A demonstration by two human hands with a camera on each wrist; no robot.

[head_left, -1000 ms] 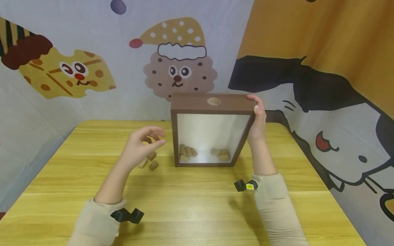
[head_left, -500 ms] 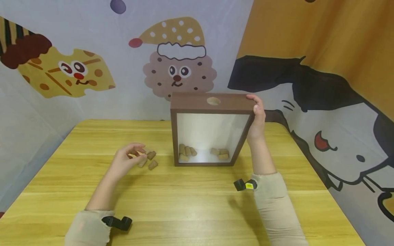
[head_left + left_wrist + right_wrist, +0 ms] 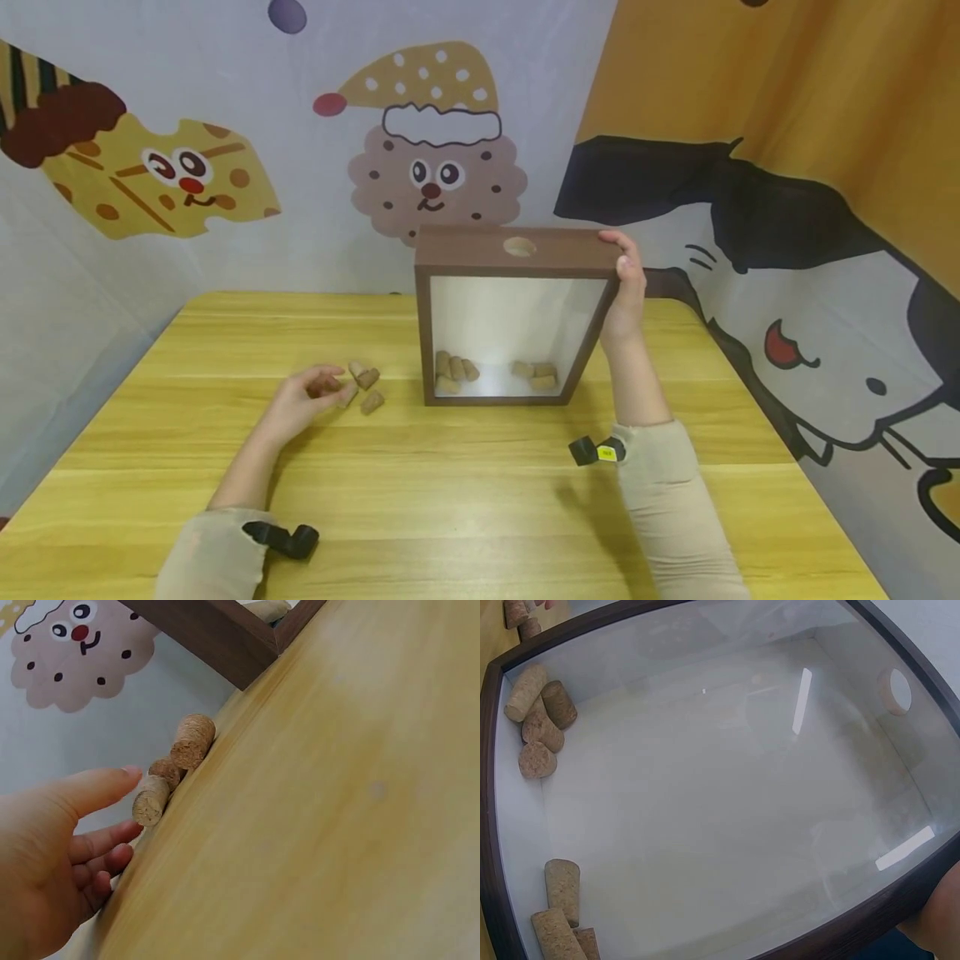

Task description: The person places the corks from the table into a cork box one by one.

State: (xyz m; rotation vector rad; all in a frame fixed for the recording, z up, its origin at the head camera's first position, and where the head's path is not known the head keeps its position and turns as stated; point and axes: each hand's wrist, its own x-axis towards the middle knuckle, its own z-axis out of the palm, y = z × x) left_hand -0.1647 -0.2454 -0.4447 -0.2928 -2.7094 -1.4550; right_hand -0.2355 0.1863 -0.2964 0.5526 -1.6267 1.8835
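Observation:
A brown wooden shadow box with a clear front stands upright on the table, a round hole in its top edge. My right hand grips its upper right corner, fingers over the top. Several wine corks lie inside at the bottom left, and a second group of corks lies at the bottom right. Left of the box, my left hand is low at a small group of loose corks. In the left wrist view its thumb and fingers are spread, tips right beside the nearest cork.
Another loose cork lies closer to the box than the hand. The yellow wood-grain table reaches back to a cartoon-printed cloth. Small black cameras are strapped on both wrists.
My left hand has moved down and left from beside the box to the loose corks on the table. The right hand and the box have stayed in place.

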